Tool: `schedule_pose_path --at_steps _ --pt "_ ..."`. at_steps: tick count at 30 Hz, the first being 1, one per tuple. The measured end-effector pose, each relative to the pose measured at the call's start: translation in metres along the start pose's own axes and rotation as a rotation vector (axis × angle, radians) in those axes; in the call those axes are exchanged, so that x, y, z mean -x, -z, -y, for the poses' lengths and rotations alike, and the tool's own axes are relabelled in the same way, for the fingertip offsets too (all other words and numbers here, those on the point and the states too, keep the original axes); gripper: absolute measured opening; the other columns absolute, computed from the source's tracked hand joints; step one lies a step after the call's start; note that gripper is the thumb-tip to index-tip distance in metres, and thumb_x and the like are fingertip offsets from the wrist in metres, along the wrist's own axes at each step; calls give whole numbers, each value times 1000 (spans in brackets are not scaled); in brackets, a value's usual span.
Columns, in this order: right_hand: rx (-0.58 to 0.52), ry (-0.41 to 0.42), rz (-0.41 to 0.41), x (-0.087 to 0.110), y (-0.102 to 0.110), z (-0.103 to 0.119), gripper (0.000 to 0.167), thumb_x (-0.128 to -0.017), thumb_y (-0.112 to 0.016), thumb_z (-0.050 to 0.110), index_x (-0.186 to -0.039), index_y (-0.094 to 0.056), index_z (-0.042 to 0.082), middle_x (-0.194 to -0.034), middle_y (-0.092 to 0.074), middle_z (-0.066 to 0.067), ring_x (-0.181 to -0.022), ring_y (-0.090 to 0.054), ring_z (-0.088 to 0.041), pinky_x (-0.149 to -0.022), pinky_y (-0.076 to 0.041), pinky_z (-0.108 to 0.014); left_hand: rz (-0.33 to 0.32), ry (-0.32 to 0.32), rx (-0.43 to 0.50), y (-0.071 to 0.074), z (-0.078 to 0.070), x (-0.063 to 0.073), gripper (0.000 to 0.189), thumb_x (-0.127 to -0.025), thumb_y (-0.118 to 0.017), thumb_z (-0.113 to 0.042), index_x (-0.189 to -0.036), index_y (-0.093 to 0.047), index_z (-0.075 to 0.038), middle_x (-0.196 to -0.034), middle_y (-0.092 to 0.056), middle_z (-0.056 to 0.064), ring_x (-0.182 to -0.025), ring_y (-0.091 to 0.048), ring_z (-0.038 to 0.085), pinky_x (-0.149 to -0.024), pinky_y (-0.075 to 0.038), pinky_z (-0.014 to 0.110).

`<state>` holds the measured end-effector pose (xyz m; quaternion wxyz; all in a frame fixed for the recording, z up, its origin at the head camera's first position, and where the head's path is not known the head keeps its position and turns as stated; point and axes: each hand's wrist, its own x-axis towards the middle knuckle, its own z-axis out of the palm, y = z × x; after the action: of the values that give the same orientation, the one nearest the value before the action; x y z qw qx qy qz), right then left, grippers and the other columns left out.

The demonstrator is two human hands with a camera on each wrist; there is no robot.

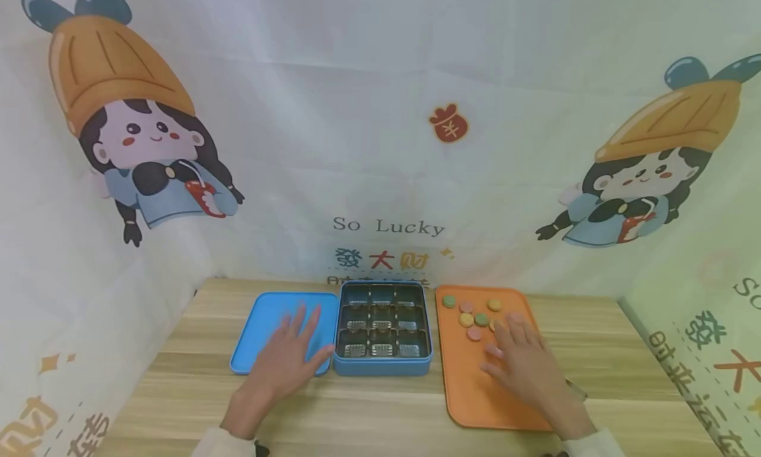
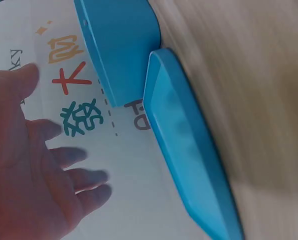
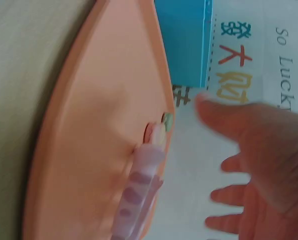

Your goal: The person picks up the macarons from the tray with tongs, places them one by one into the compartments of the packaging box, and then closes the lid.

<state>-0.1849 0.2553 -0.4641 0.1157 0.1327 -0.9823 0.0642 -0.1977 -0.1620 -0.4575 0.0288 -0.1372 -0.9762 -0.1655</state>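
My left hand (image 1: pixel 288 351) hovers over the blue lid (image 1: pixel 255 358), its fingers spread and holding nothing. Beside the lid stands a blue tin box (image 1: pixel 382 366), with a divided insert of several metallic compartments showing inside. Above the orange tray (image 1: pixel 470 397) is my right hand (image 1: pixel 526 364), also with extended fingers and nothing in its grasp. Small macaron-like discs in green (image 1: pixel 448 301), pink (image 1: pixel 473 334) and yellow (image 1: pixel 494 304) lie on the tray's far part. A pale pink, spotted long utensil (image 3: pixel 134 200) lies on the tray beneath the right hand, mostly hidden from the head view.
Everything stands on a wood-grain table (image 1: pixel 380 417). A printed white cloth (image 1: pixel 297 146) hangs behind and at both sides. A narrow grey end (image 1: pixel 577 389) sticks out past the right forearm, beside the tray's right edge.
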Motion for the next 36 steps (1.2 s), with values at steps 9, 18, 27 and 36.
schedule_pose_path --at_steps 9,18,27,36 --pt "42 -192 85 30 3 -35 55 -77 -82 25 -120 -59 -1 -112 -64 -26 -99 -61 -49 -81 -52 -62 22 51 277 -27 -10 -5 68 -101 -54 -35 -153 -30 1 -154 -35 26 -141 -36 45 -114 -33 58" --pt "-30 -267 122 40 -3 -58 15 -84 -72 17 -89 -67 3 -80 -64 -13 -73 -64 -38 -60 -54 -53 -25 169 520 -45 -26 -17 60 -103 -49 -23 -149 -31 11 -152 -37 28 -141 -35 44 -114 -34 57" --pt "-112 -284 93 44 -18 -68 14 -82 -76 12 -93 -68 7 -80 -62 -10 -73 -64 -31 -60 -53 -48 -41 154 531 -59 -24 -16 54 -102 -47 -13 -145 -32 18 -147 -40 34 -138 -38 48 -113 -34 58" --pt "-295 -337 25 40 -4 -64 26 -84 -73 7 -107 -68 -4 -88 -72 -18 -80 -68 -34 -72 -55 -50 -77 136 546 -61 -23 -19 50 -102 -44 -9 -144 -35 17 -144 -43 37 -136 -39 50 -113 -35 59"
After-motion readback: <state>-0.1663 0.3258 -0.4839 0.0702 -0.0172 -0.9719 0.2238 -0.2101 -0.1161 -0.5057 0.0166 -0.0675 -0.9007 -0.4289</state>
